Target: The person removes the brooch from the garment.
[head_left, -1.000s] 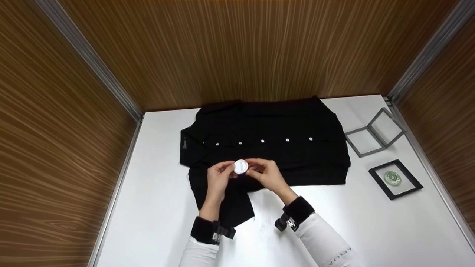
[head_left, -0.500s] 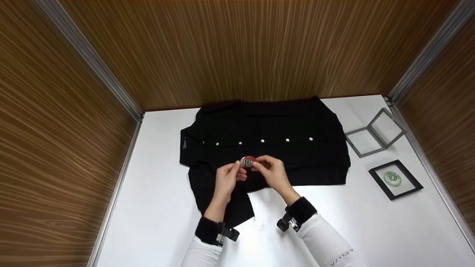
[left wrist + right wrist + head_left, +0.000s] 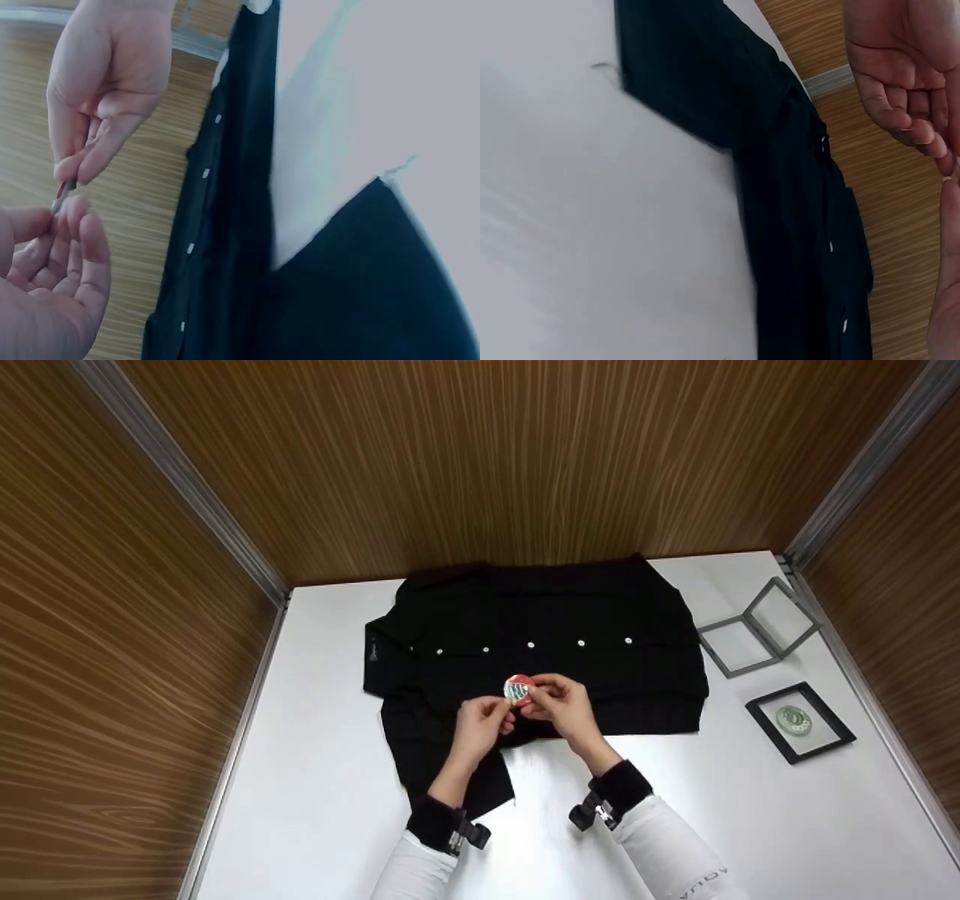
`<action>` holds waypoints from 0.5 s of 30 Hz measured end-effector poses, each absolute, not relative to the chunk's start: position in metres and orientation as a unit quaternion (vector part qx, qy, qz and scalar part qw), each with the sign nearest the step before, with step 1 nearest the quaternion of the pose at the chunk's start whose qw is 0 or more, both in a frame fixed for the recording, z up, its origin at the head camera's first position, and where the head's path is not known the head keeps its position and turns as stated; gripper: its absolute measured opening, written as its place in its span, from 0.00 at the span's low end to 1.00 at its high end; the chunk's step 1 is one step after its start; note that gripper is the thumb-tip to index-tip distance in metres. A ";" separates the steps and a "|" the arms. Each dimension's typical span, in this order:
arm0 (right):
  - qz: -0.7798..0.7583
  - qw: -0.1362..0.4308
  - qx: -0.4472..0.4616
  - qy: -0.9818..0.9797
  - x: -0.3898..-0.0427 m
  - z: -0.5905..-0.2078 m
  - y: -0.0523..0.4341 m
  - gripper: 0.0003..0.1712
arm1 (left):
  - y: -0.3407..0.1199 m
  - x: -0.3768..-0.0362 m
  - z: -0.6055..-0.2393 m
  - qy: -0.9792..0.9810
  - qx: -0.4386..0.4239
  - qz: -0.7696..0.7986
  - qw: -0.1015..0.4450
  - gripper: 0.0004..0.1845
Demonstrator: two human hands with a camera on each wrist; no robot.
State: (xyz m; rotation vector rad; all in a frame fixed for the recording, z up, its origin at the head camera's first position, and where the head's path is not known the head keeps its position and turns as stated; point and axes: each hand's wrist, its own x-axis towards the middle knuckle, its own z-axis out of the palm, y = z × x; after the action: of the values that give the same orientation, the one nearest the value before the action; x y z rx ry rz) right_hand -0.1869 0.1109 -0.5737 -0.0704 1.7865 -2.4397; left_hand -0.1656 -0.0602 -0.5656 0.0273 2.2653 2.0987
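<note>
A round button badge (image 3: 517,690), red with a green and white patterned front, is held up over the black shirt (image 3: 562,607). My left hand (image 3: 480,725) pinches its lower left edge between thumb and finger. At the badge's right side, my right hand (image 3: 568,711) pinches it with the thumb across the front. The left wrist view shows the badge edge-on (image 3: 63,193), a thin sliver between the fingertips of the lower left hand (image 3: 56,292) and the upper right hand (image 3: 112,75). Beneath them the shirt lies flat, buttons facing up, collar (image 3: 386,656) to the left.
On the white table (image 3: 322,780), an open grey hinged frame (image 3: 761,637) stands at the back right. Nearer lies a black frame (image 3: 772,741) with a green round piece (image 3: 793,721) in its see-through middle. Wood-patterned panels (image 3: 525,457) enclose the back and sides.
The badge has been turned over: its white back faced up before, and its patterned front shows now. Both hands have shifted slightly to the right with it.
</note>
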 end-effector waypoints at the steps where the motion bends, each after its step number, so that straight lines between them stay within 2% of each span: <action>1: -0.806 0.064 -0.014 0.589 -0.187 -0.576 0.115 0.13 | -0.060 -0.166 -0.568 0.743 0.015 0.668 0.034 0.12; 7: -0.799 0.082 0.045 0.593 -0.186 -0.595 0.146 0.15 | -0.066 -0.163 -0.577 0.799 0.045 0.596 0.066 0.12; 15: -0.782 0.061 0.098 0.613 -0.185 -0.607 0.197 0.19 | -0.078 -0.162 -0.580 0.873 0.079 0.479 0.040 0.14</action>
State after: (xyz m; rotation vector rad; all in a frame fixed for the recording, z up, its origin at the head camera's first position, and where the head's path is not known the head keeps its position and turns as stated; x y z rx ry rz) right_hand -0.1847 0.1972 -0.6073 0.2951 1.8527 -2.3654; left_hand -0.1616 -0.0779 -0.5796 0.2433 2.6759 1.4674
